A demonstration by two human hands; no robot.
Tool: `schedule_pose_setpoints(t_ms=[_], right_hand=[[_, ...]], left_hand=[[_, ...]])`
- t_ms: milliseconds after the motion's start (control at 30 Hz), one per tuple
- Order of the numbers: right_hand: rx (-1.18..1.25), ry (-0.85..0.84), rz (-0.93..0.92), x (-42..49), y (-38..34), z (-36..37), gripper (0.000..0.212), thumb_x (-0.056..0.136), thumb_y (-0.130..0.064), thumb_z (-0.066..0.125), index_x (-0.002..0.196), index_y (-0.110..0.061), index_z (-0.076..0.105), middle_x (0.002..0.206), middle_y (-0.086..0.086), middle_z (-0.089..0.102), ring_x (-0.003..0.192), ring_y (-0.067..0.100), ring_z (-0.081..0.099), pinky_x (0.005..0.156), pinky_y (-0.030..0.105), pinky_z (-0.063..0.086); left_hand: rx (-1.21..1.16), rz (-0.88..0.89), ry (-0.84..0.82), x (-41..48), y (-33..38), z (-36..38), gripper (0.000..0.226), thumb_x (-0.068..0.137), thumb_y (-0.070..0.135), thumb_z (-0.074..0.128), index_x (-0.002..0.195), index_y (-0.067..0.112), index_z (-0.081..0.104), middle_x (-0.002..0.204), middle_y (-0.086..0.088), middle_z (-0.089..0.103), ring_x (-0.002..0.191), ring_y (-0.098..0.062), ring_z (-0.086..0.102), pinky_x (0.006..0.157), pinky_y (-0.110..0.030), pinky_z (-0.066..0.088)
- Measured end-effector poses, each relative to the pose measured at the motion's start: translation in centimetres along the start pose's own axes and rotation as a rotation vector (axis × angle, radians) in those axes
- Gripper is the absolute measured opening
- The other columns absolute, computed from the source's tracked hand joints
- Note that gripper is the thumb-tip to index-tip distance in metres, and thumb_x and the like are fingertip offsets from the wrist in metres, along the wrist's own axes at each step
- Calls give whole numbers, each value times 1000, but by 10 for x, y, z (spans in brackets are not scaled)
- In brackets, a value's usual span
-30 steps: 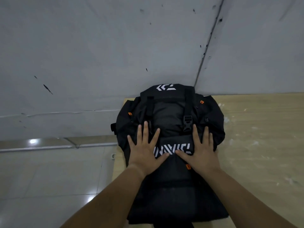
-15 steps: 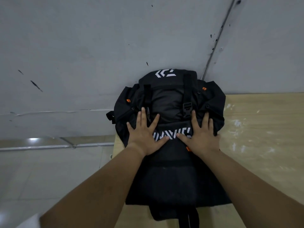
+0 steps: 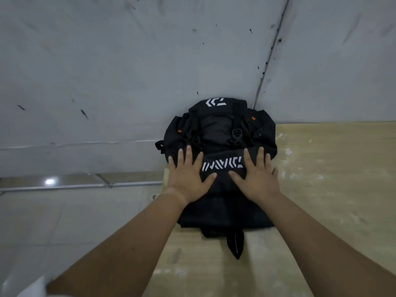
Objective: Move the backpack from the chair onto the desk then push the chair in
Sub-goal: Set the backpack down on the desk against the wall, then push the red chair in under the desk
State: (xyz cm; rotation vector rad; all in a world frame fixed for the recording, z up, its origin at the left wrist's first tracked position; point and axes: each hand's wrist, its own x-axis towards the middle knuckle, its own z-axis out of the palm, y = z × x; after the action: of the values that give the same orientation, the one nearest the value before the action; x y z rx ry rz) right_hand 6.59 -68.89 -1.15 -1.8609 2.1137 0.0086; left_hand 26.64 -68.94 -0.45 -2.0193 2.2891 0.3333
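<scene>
Head view: backpack (image 3: 216, 133) flat under both hands' spread fingers (image 3: 188, 153)

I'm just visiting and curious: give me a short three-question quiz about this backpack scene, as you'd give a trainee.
1. True or false: the backpack lies on the desk.
2. How do the left hand and right hand meet the backpack? A) gripping its straps B) pressed flat on top C) hovering clear
3. Fill in: the backpack's far end is against the ____.

Key: 1 true; 2 B; 3 wall
</scene>
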Motion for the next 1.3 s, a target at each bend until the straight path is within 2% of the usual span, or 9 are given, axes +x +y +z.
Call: schedule_pose_setpoints(t_ms=[67, 133, 233, 300, 467, 633, 800, 900, 1300], right_hand=[[17, -40, -5, -25, -10, -18, 85, 88, -72, 32, 156, -31, 0, 165, 10, -10, 151, 32, -7, 119, 56, 10], [53, -60, -22, -52, -18, -36, 82, 89, -69, 36, 156, -28, 11, 165, 10, 3, 151, 31, 4, 118, 54, 17], [101, -8, -89, -95, -26, -52, 70, 91, -60, 45, 149, -24, 33, 154, 6, 39, 139, 28, 37, 106, 47, 40], [71, 15, -122, -118, -30, -59, 66, 90, -58, 47, 146, -24, 38, 149, 4, 45, 135, 28, 41, 102, 46, 44], [99, 22, -81, -171, -35, -69, 77, 82, -66, 43, 147, -26, 36, 154, 5, 39, 145, 25, 28, 107, 48, 41], [161, 34, -49, -227, -27, -78, 85, 71, -74, 36, 146, -34, 37, 149, 1, 43, 136, 22, 41, 100, 47, 47], [175, 41, -53, -276, -11, -89, 72, 91, -52, 53, 152, -24, 30, 158, 4, 30, 147, 19, 22, 113, 41, 33], [190, 64, -63, -299, 8, -94, 68, 94, -47, 54, 152, -23, 29, 158, 4, 30, 146, 20, 21, 110, 39, 32], [292, 32, -192, -381, 150, -91, 74, 90, -52, 56, 153, -27, 26, 164, 3, 16, 150, 18, 13, 119, 41, 24]], left_hand=[[-56, -1, 48, -23, 3, -20, 78, 90, 69, 26, 154, 23, 20, 165, -11, 3, 151, -33, 1, 121, -56, 5], [-148, 75, 142, -47, 5, -42, 57, 94, 53, 37, 139, 20, 47, 157, -9, 34, 145, -31, 29, 117, -49, 26], [-255, 212, 282, -84, 5, -66, 21, 92, 32, 47, 95, 19, 64, 101, 1, 70, 94, -22, 67, 77, -36, 52], [-254, 262, 336, -106, 4, -74, 20, 89, 32, 51, 94, 20, 66, 93, 3, 71, 84, -20, 67, 69, -35, 53], [-320, 336, 319, -154, 1, -70, 37, 85, 40, 55, 112, 18, 66, 107, 3, 71, 95, -20, 67, 78, -39, 55], [-360, 348, 286, -197, 13, -67, 42, 83, 46, 54, 116, 21, 63, 114, 6, 67, 99, -16, 66, 81, -39, 56], [-472, 280, 268, -234, 29, -61, 48, 84, 46, 59, 125, 22, 60, 135, 8, 54, 121, -13, 56, 91, -37, 53], [-483, 243, 221, -252, 48, -58, 52, 83, 47, 61, 131, 25, 56, 153, 4, 38, 138, -15, 40, 102, -41, 48], [-523, 108, 288, -361, 174, -36, 59, 82, 44, 64, 137, 27, 50, 158, 5, 27, 141, -15, 35, 104, -33, 43]])
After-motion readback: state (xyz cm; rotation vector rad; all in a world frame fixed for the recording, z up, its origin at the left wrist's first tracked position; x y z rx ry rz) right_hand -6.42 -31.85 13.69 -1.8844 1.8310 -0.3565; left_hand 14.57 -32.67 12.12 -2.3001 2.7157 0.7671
